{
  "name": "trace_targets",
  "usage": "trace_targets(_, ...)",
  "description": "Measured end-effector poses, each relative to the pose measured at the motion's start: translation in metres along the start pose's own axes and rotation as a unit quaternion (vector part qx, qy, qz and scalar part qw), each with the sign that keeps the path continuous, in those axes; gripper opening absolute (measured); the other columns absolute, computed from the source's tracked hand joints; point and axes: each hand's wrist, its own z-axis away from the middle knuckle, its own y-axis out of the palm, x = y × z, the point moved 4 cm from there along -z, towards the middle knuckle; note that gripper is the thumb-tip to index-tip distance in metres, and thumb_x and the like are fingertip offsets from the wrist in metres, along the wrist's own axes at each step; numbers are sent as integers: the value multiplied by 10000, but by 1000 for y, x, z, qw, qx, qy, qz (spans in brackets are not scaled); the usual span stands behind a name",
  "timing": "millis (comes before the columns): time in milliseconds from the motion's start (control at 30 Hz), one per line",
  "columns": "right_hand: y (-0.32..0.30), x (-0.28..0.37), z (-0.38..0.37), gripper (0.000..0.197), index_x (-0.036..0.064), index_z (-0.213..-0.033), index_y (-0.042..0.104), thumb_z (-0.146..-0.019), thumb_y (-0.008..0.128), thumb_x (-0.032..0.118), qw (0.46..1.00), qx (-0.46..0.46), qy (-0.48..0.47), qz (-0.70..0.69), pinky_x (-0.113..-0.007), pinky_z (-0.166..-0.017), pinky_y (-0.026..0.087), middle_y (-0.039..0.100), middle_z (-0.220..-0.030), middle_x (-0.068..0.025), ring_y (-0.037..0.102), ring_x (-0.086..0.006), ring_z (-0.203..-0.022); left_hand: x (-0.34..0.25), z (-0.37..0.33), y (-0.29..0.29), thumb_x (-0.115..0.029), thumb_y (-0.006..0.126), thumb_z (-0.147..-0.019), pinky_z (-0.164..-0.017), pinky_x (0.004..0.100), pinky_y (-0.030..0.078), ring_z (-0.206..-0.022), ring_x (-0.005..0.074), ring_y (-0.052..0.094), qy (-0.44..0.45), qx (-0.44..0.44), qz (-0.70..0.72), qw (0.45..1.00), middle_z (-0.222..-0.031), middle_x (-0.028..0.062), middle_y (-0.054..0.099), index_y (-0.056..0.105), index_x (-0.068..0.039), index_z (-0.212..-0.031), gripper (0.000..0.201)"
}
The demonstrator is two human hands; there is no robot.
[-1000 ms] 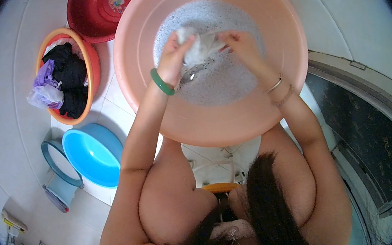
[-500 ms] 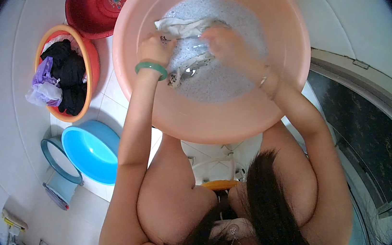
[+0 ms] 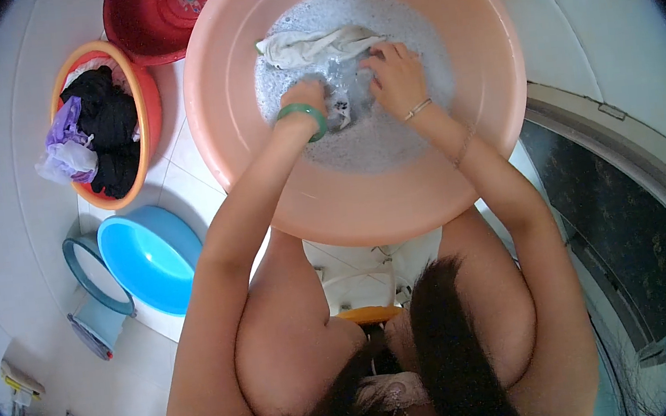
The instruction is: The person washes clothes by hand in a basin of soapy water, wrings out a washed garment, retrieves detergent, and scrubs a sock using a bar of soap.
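A large peach-coloured basin (image 3: 349,206) holds sudsy grey water. A wet white cloth (image 3: 315,48) lies bunched across the far side of the water. A part of white cloth with dark spots (image 3: 342,112) shows under the surface between my hands; whether it belongs to the same piece I cannot tell. My left hand (image 3: 304,96), with a green bangle at the wrist, is closed beside the spotted part, its fingertips hidden by the water. At the right end of the bunched cloth my right hand (image 3: 399,77) has its fingers bent and apart, the tips at the water.
At the left stands an orange-rimmed tub (image 3: 143,114) with black and purple clothes. Behind it is a red basin (image 3: 152,23). A blue basin (image 3: 154,257) sits on the tiled floor nearer me, beside a scale-like blue object (image 3: 103,320). A dark panel (image 3: 605,218) runs along the right.
My left hand has moved right and nearer me, lower into the water. The right hand has moved slightly right and its fingers have spread. Spotted cloth has shifted to between the hands.
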Motion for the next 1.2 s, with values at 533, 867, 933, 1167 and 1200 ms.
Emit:
trace_targets(533,14,-1,9,326,-14,-1129,478,-893,463,210,428,143,253,-856,-290,-862,430,551,-1090,-86,547,-154,-949,-25,22,-24,-163,411,-918,-767,305,505,-940,194,576,56,210,901,376,-1055,113,570,464,6,-1103,257)
trace_targets(867,9,5,15,263,37,-1001,535,-767,585,147,691,185,217,-664,-297,-671,457,595,-909,-56,569,-155,-773,-27,34,-39,-63,513,-807,-772,267,462,-843,148,580,-1,-8,691,723,-889,83,604,539,10,-984,192)
trace_targets(933,12,-11,11,332,36,-1004,544,-698,626,132,851,58,251,-458,-289,-597,442,607,-831,-59,566,-157,-686,-18,33,-26,-97,509,-810,-751,267,460,-827,145,578,-42,13,768,638,-899,82,601,549,12,-952,183)
trace_targets(1167,32,-17,20,264,42,-951,591,-747,587,210,646,119,438,-614,-287,-591,449,617,-835,-76,572,-162,-689,-35,40,-30,-64,540,-749,-684,234,447,-760,115,552,18,116,825,553,-843,44,583,540,-41,-921,174)
trace_targets(1200,25,-9,20,285,45,-990,575,-776,561,232,565,163,391,-708,-286,-672,449,611,-904,-69,562,-145,-819,-30,38,-28,-9,548,-720,-643,206,444,-728,97,540,43,89,756,647,-824,31,575,541,-46,-943,226)
